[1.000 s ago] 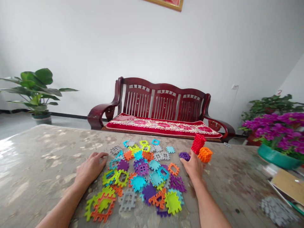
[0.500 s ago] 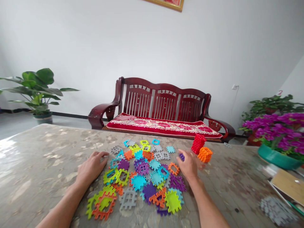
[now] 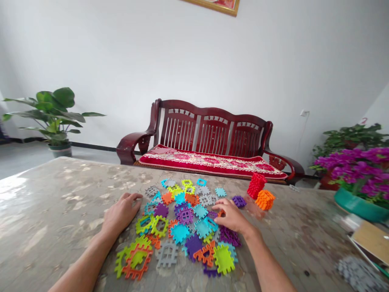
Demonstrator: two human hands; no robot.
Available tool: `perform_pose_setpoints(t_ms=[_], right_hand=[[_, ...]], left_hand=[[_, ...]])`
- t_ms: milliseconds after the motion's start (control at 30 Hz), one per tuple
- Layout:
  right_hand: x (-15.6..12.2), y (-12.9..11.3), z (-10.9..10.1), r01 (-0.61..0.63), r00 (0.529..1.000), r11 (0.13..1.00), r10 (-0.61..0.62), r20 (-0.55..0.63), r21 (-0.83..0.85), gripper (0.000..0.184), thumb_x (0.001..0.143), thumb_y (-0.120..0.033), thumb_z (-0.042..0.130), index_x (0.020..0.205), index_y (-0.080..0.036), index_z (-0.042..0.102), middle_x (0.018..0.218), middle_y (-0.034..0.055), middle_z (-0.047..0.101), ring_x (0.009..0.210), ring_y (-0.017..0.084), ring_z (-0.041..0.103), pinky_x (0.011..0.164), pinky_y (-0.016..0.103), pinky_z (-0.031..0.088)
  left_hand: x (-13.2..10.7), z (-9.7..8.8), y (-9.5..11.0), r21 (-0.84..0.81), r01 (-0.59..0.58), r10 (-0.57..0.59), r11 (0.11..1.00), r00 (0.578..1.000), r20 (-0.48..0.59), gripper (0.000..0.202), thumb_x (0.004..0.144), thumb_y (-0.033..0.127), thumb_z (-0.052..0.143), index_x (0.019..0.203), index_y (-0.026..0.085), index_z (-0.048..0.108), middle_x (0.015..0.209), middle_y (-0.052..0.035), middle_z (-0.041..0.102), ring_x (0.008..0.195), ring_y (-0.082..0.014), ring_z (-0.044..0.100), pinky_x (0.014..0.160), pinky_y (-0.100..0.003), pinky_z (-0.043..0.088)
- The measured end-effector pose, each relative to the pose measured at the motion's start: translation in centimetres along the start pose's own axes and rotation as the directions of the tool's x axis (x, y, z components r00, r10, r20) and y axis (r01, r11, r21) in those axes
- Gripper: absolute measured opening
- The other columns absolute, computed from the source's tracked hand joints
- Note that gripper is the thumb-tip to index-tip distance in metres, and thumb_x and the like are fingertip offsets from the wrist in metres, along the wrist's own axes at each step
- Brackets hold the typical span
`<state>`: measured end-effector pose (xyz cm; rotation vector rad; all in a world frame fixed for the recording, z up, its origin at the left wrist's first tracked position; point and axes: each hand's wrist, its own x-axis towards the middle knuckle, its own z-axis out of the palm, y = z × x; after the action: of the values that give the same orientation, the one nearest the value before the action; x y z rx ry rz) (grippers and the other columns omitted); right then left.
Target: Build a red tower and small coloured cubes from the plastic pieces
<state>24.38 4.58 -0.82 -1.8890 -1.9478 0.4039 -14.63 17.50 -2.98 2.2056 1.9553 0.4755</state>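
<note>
A scatter of flat, toothed plastic tiles [image 3: 182,227] in green, orange, blue, purple and grey lies on the marbled table [image 3: 60,219]. My left hand [image 3: 121,214] rests palm down at the pile's left edge, fingers relaxed and apart, holding nothing. My right hand [image 3: 231,215] lies over the pile's right side, fingers curled onto an orange tile [image 3: 221,212] beneath them. A lone purple tile [image 3: 239,201] lies just beyond that hand. Further right stand a red built block [image 3: 255,185] and an orange built block [image 3: 265,199].
A dark wooden bench [image 3: 209,138] with a red cushion stands behind the table. A leafy potted plant [image 3: 54,117] is at the left. A teal bowl of purple flowers [image 3: 358,178] and a grey tile stack [image 3: 357,271] sit at the right, beside a cardboard sheet [image 3: 372,239].
My right hand has drawn back from the red and orange blocks to the left, onto the tile pile, uncovering the purple tile. My left hand has stayed put.
</note>
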Motion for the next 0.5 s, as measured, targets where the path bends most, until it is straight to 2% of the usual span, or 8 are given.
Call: perform_pose_setpoints(t_ms=[133, 267, 400, 500], right_hand=[[0.2, -0.3, 0.4, -0.018, 1.000, 1.000, 0.017, -0.025, -0.014, 0.034, 0.071, -0.026, 0.066, 0.103, -0.026, 0.073, 0.114, 0.0040, 0.065, 0.110, 0.024, 0.053, 0.097, 0.035, 0.037], [0.3, -0.9, 1.0, -0.083, 0.990, 0.995, 0.077, -0.117, -0.049, 0.021, 0.073, -0.020, 0.061, 0.090, -0.024, 0.074, 0.098, 0.0026, 0.068, 0.099, 0.021, 0.056, 0.088, 0.029, 0.040], [0.5, -1.3, 1.8, -0.124, 0.975, 0.983, 0.095, -0.201, -0.138, 0.015, 0.075, -0.018, 0.060, 0.080, -0.024, 0.072, 0.092, 0.0024, 0.069, 0.094, 0.020, 0.057, 0.084, 0.029, 0.040], [0.6, -1.7, 2.1, -0.136, 0.955, 0.973, 0.078, -0.286, -0.186, 0.017, 0.078, -0.015, 0.057, 0.080, -0.024, 0.071, 0.092, 0.0040, 0.069, 0.094, 0.021, 0.058, 0.087, 0.031, 0.040]], left_hand=[[0.0, 0.0, 0.0, -0.001, 0.001, -0.001, 1.000, 1.000, 0.004, 0.045, 0.090, 0.047, 0.031, 0.117, 0.032, 0.065, 0.124, -0.0065, 0.060, 0.099, -0.0289, 0.065, 0.071, -0.037, 0.048], [0.0, -0.1, 0.2, 0.002, 0.008, -0.008, 1.000, 1.000, 0.013, 0.045, 0.091, 0.047, 0.031, 0.118, 0.033, 0.064, 0.126, -0.0060, 0.060, 0.100, -0.0289, 0.065, 0.071, -0.037, 0.048], [-0.1, -0.3, 0.3, -0.001, 0.015, -0.015, 1.000, 1.000, 0.003, 0.045, 0.091, 0.047, 0.032, 0.118, 0.033, 0.065, 0.126, -0.0062, 0.060, 0.101, -0.0283, 0.065, 0.071, -0.035, 0.047], [-0.2, -0.3, 0.4, -0.004, 0.017, -0.017, 1.000, 1.000, 0.006, 0.044, 0.091, 0.046, 0.033, 0.118, 0.032, 0.064, 0.126, -0.0064, 0.060, 0.102, -0.0275, 0.065, 0.071, -0.034, 0.047]])
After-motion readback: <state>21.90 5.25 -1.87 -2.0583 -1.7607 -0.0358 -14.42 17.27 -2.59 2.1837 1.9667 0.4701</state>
